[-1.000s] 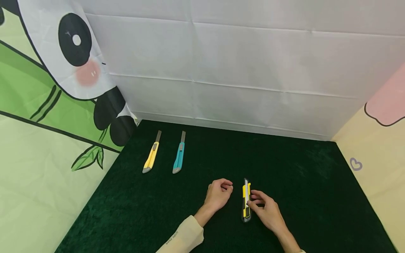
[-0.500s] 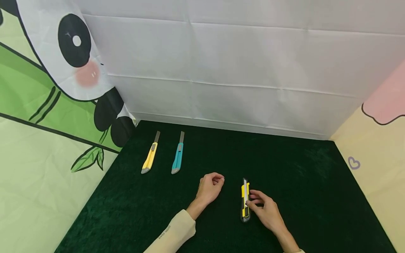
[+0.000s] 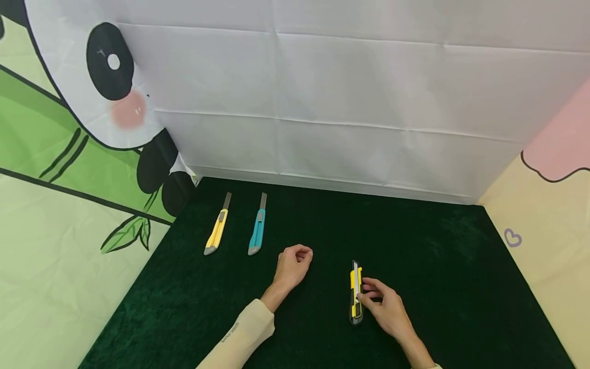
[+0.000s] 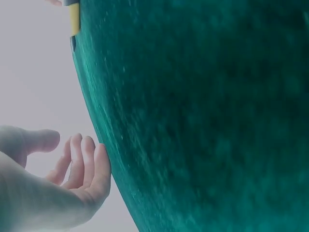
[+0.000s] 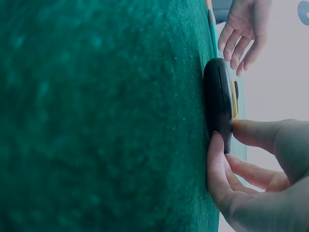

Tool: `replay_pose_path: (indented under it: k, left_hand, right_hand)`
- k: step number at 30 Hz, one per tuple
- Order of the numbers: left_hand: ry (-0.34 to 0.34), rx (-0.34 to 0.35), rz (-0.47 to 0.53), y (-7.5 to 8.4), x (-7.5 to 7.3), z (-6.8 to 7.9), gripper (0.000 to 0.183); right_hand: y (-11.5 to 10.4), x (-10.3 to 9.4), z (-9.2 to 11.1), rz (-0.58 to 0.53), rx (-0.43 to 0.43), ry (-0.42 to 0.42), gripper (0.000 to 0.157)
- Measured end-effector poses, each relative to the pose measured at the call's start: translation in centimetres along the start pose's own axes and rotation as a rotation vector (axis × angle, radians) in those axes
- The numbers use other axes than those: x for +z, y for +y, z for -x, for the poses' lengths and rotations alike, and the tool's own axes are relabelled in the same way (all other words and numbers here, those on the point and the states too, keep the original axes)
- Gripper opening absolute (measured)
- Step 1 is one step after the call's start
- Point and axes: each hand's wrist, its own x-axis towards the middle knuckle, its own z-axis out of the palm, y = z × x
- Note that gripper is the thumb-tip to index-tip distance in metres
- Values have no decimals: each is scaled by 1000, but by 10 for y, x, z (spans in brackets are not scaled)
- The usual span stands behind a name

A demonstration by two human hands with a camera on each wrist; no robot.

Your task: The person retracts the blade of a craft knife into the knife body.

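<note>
A black-and-yellow utility knife lies on the dark green cloth, its long axis pointing away from me. My right hand pinches its right side, thumb on the upper face and fingertips along the edge; the right wrist view shows the knife's black butt end between them. To the left, my left hand hovers over the cloth with loosely bent fingers and nothing in them. Farther back lie a teal utility knife and a yellow utility knife, side by side, blades extended and pointing away.
Green cloth covers the table. A white fabric wall rises at its back edge. Printed fabric panels stand on both sides, a panda design on the left and a pink-and-cream one on the right.
My left hand has moved left and slightly away from me, off from the black-and-yellow utility knife. My right hand stays at that knife. The view has shifted slightly.
</note>
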Motion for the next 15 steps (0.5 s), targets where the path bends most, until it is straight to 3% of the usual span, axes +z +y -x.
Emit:
replay_pose_path:
  k: [9,15]
  left_hand:
    - [33,-17,-38,-4,-2,-16,17]
    - [102,-52,-54,-9,-6,-25,17]
  right_hand:
    - [11,-7,-8,0,-2,2,45]
    - [21,-8,-12,-6,-10,7,43]
